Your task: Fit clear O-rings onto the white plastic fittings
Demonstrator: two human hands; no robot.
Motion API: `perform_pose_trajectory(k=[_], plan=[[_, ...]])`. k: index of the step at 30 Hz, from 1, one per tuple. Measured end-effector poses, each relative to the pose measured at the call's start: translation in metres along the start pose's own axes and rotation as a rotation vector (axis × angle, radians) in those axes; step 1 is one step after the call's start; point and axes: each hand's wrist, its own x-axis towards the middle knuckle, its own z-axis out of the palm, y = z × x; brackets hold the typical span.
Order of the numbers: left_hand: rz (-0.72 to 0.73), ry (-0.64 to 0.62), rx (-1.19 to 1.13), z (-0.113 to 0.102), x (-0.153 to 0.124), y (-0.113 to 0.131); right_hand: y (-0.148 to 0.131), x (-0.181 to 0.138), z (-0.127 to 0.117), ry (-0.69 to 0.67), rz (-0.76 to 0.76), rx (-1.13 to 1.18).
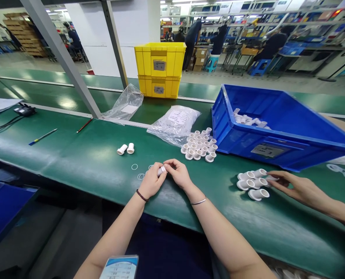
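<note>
My left hand [150, 183] is closed around a small white plastic pipe fitting [161, 170], just above the green bench. The thumb and fingertips of my right hand [178, 173] pinch the fitting's right end; whether they also hold a ring cannot be made out. Thin pale rings [141, 176] lie beside my left hand, and a single ring [134, 167] lies a little farther out. Beyond them are two white flanged fittings [126, 148], one upright and one tipped. A cluster of the same fittings [200, 145] stands past my right hand.
At right, a co-worker's hand [299, 188] touches a group of fittings [254, 183]. Behind is a blue bin [248, 141] with white parts inside. A clear bag [176, 122] and stacked yellow crates [161, 69] stand farther back. A pen [43, 136] lies left, near a metal post [68, 62].
</note>
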Motion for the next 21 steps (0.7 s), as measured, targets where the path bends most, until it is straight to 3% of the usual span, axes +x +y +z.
perform_pose_trajectory(k=[5,10,15,21], plan=[[0.095,-0.027,0.091,0.0,-0.002,-0.001,-0.006,0.0,0.004,0.006,0.165,0.221],[0.144,0.068,-0.104,0.002,-0.006,-0.003,-0.016,-0.001,0.003,-0.101,0.409,0.567],[0.022,0.156,-0.353,0.008,-0.006,0.001,-0.02,-0.007,0.009,-0.072,0.338,0.688],[-0.243,0.201,-0.765,0.02,-0.006,0.009,-0.019,-0.01,0.017,-0.04,0.191,0.462]])
